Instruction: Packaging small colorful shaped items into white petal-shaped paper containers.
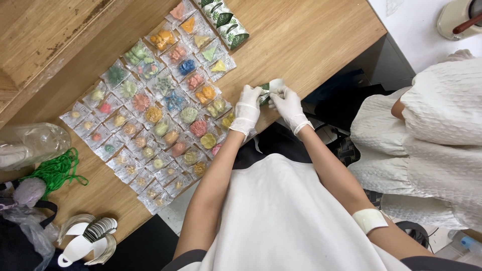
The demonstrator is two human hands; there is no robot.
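Observation:
Both of my hands wear white gloves and meet over the wooden table's (301, 35) near edge. My left hand (247, 109) and my right hand (288, 104) pinch a small green-and-white leaf-patterned packet (267, 90) between their fingers. Just left of my left hand lie rows of clear plastic bags (150, 110), each holding a small coloured shaped piece in orange, blue, green, pink or yellow. A short stack of leaf-patterned packets (224, 21) lies at the far end of the rows.
A clear plastic bottle (30, 143) and green string (56, 169) lie at the table's left. White card shapes (86, 240) sit near the left corner. Another person in a white dress (432, 135) stands close on the right.

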